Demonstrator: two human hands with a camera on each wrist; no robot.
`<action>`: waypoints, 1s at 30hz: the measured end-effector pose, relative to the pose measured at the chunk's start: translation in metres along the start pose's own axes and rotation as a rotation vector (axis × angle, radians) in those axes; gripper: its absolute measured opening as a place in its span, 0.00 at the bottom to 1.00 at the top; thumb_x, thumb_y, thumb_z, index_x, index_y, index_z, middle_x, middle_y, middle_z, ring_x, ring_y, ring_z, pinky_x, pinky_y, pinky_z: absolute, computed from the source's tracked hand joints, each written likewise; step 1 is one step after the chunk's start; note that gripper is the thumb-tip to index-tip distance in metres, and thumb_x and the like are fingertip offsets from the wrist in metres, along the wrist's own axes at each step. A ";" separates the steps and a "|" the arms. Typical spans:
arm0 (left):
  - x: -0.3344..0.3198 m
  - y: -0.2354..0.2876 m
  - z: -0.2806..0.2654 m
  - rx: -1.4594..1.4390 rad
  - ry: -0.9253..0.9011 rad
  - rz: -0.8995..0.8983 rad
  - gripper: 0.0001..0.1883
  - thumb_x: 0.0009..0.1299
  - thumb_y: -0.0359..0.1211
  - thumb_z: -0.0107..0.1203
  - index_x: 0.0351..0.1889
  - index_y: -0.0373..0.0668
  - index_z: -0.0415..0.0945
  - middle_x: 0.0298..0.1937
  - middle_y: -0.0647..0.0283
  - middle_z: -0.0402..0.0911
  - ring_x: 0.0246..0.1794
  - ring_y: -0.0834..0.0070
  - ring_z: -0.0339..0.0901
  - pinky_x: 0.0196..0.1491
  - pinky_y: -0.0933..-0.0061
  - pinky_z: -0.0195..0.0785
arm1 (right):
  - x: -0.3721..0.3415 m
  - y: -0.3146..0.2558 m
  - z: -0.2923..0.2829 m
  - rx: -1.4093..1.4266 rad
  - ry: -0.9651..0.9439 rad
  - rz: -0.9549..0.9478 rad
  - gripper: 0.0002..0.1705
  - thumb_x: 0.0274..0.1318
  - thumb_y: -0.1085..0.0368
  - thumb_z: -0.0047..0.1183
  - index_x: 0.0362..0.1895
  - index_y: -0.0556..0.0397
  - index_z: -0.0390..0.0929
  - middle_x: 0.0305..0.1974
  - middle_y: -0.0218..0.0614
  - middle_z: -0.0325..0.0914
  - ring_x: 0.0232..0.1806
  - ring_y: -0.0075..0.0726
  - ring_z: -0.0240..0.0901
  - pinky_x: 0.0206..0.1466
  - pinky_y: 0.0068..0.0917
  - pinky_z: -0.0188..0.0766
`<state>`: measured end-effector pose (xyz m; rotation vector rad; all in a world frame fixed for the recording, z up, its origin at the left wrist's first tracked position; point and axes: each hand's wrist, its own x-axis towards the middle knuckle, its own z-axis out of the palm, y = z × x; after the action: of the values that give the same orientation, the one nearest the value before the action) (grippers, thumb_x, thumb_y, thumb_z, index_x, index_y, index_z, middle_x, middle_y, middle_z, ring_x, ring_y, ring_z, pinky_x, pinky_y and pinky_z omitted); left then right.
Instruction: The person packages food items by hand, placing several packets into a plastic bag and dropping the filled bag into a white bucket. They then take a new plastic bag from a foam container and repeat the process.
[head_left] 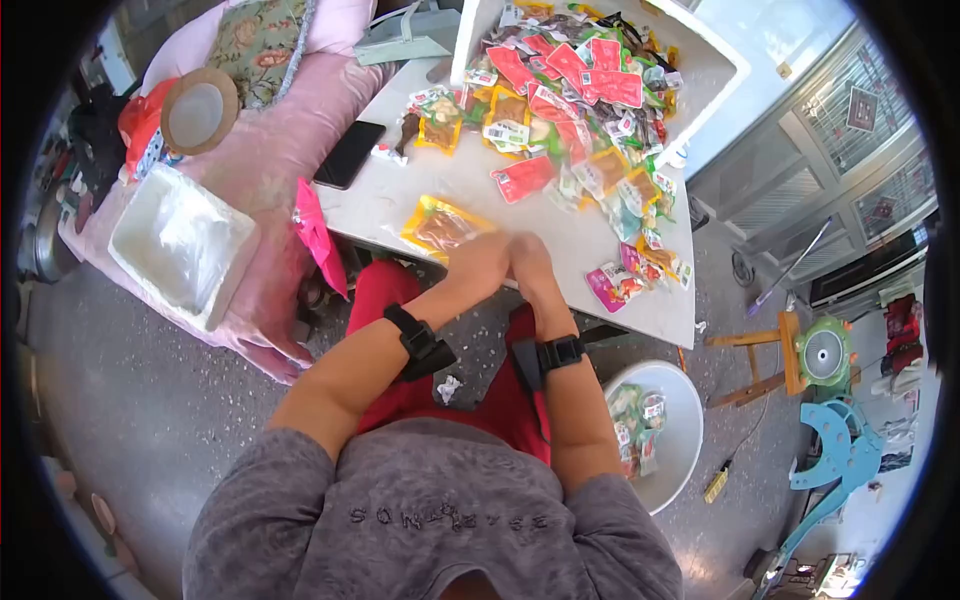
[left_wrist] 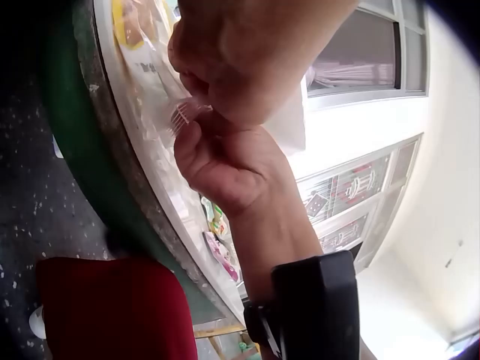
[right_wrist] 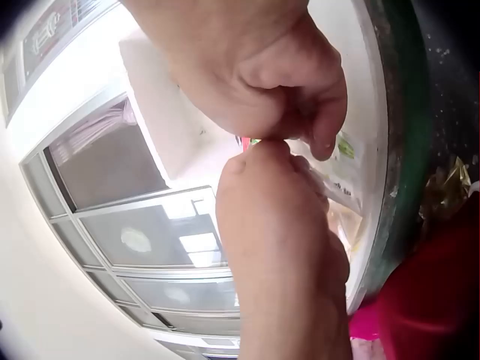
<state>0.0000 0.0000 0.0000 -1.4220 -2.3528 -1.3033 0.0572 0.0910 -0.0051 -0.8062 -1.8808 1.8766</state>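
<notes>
With fingers curled tight, your left hand point(head_left: 478, 262) and right hand point(head_left: 532, 265) are pinching the clear packet point(left_wrist: 182, 115) between them, over the table point(head_left: 375, 212), and keeping those grips close should give steadier control.

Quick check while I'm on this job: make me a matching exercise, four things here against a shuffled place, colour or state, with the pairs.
1. smartphone
2. shallow white tray
3. round white bucket
4. yellow-edged packet

A. beside the table, packets inside
B. near the left hand
C. black, lying flat
D. on the pink cloth

1-C; 2-D; 3-A; 4-B
</notes>
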 end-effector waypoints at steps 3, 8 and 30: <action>-0.010 -0.003 0.004 -0.016 0.028 -0.008 0.06 0.56 0.32 0.41 0.23 0.40 0.63 0.22 0.53 0.68 0.25 0.56 0.68 0.27 0.59 0.59 | -0.010 -0.004 -0.003 0.057 0.014 0.070 0.08 0.39 0.68 0.44 0.26 0.59 0.67 0.18 0.35 0.67 0.17 0.29 0.65 0.20 0.21 0.63; -0.017 -0.026 0.017 0.041 -0.050 -0.018 0.04 0.54 0.31 0.42 0.22 0.40 0.63 0.21 0.54 0.68 0.23 0.56 0.68 0.25 0.59 0.59 | 0.023 -0.009 -0.033 -0.214 0.107 -0.038 0.08 0.39 0.67 0.44 0.27 0.58 0.68 0.22 0.38 0.69 0.23 0.34 0.67 0.24 0.25 0.64; -0.013 -0.039 0.024 0.129 -0.058 0.015 0.04 0.52 0.30 0.44 0.22 0.40 0.62 0.20 0.56 0.69 0.23 0.58 0.69 0.25 0.60 0.62 | 0.104 0.000 -0.012 -1.231 0.003 -0.660 0.12 0.39 0.70 0.39 0.33 0.54 0.68 0.35 0.43 0.68 0.42 0.43 0.64 0.43 0.35 0.61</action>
<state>-0.0149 0.0001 -0.0455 -1.4547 -2.4089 -1.0981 -0.0158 0.1653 -0.0192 -0.3398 -2.7503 0.2142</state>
